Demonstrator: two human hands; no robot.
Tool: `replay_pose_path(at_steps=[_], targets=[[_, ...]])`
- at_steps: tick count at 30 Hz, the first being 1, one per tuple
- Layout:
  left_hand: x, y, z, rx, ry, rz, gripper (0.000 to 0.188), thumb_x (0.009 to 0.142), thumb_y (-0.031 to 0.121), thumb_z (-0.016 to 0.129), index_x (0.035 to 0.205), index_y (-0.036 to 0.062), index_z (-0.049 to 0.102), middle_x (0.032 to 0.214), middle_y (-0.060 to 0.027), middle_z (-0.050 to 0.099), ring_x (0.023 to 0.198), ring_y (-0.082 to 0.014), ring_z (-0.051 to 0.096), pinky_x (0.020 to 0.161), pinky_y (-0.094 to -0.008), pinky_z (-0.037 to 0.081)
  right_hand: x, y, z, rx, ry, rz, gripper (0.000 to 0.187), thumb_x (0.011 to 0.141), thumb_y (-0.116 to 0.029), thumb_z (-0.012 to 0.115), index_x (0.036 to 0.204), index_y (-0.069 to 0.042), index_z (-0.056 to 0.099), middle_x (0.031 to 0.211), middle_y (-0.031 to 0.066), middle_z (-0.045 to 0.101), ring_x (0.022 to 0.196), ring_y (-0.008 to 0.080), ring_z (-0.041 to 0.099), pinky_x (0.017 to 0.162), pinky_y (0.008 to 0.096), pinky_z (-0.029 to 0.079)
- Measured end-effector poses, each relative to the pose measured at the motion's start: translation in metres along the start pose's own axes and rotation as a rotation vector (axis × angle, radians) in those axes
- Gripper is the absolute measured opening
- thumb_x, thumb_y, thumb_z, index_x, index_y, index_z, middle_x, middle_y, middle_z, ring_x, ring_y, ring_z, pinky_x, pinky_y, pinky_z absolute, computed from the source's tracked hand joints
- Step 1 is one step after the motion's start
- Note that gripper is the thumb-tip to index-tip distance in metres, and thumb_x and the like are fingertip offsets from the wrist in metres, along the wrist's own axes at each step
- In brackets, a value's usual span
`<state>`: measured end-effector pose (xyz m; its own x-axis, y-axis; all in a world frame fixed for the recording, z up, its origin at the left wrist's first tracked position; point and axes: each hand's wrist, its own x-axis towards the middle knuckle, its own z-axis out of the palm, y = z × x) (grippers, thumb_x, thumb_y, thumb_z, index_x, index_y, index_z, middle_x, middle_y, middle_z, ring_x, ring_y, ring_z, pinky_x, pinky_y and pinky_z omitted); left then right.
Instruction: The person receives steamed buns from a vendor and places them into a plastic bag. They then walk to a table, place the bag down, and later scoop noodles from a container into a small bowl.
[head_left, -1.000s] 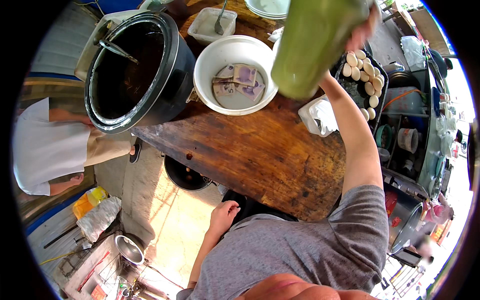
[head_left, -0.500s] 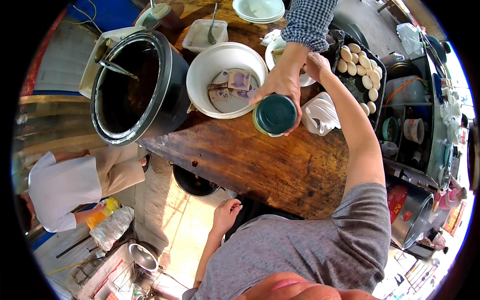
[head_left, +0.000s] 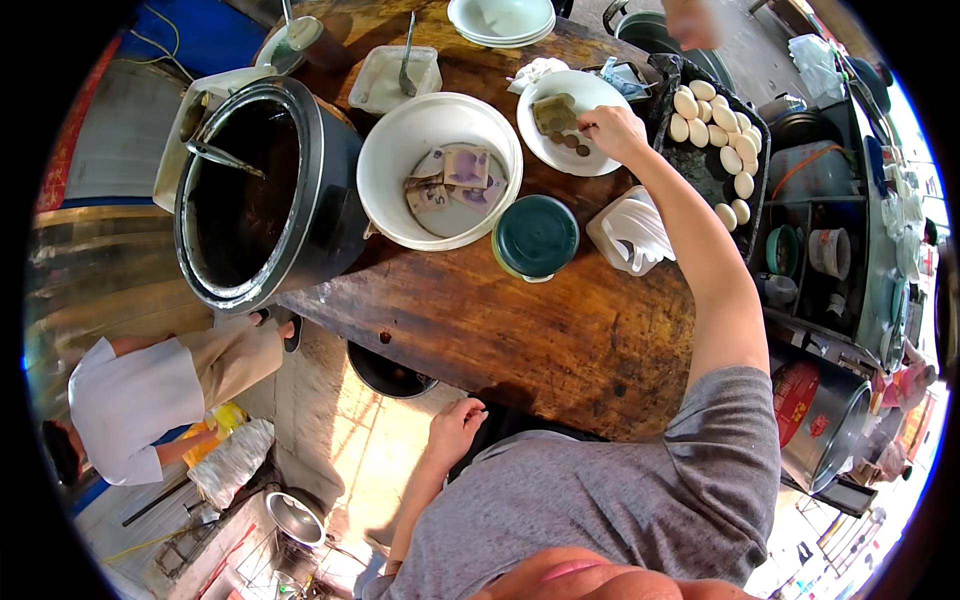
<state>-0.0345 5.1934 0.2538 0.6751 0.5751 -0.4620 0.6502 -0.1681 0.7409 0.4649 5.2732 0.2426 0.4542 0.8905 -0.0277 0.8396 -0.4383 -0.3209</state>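
My right hand (head_left: 612,133) reaches over a white plate (head_left: 548,88), its fingers pinched together at the plate's right side. Whatever they may hold is hidden. A greenish folded banknote (head_left: 552,114) and several coins (head_left: 571,141) lie in the plate, left of my fingertips. Low by the table's near edge, my left hand (head_left: 457,427) is loosely curled, with nothing seen in it. On the table in front of me stand a jar with a dark green lid (head_left: 537,236) and a white tub (head_left: 375,190) with several banknotes (head_left: 462,182) inside.
A large black pot (head_left: 345,205) with a ladle stands at the left. White plastic bags (head_left: 635,230) lie beside my right forearm, and a black tray of eggs (head_left: 690,170) sits beyond. Another person's blurred hand (head_left: 690,22) shows at the top. A person in white (head_left: 135,405) is at the left.
The other person's checked sleeve and hand have left the jar and drawn back to the top. My right hand, partly hidden before, now shows at the plate with the coins.
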Motion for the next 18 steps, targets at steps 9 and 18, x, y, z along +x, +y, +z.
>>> replay_pose_path(at_steps=[9,18], targets=[[0.003,0.006,0.000,0.062,-0.026,-0.020,0.015,0.076,0.017,0.062,0.085,0.0064,0.056,0.075,-0.0085,0.060,0.072,-0.0265,0.058,0.062,-0.0363,0.046,0.002,-0.005,0.014,-0.043,-0.089,-0.089,0.021,0.067,-0.019,0.067,0.086,-0.012,0.061,0.078,0.0108,0.061,0.076,0.0297,0.058,0.065,0.0389,0.044],[0.003,0.005,0.002,0.120,0.007,0.038,0.015,0.075,0.017,0.062,0.084,0.0065,0.056,0.073,-0.0079,0.059,0.071,-0.0264,0.057,0.061,-0.0368,0.046,0.017,-0.011,0.009,0.112,0.071,-0.102,0.017,0.070,-0.011,0.062,0.087,-0.011,0.058,0.085,0.0099,0.060,0.079,0.0307,0.057,0.067,0.0392,0.044]])
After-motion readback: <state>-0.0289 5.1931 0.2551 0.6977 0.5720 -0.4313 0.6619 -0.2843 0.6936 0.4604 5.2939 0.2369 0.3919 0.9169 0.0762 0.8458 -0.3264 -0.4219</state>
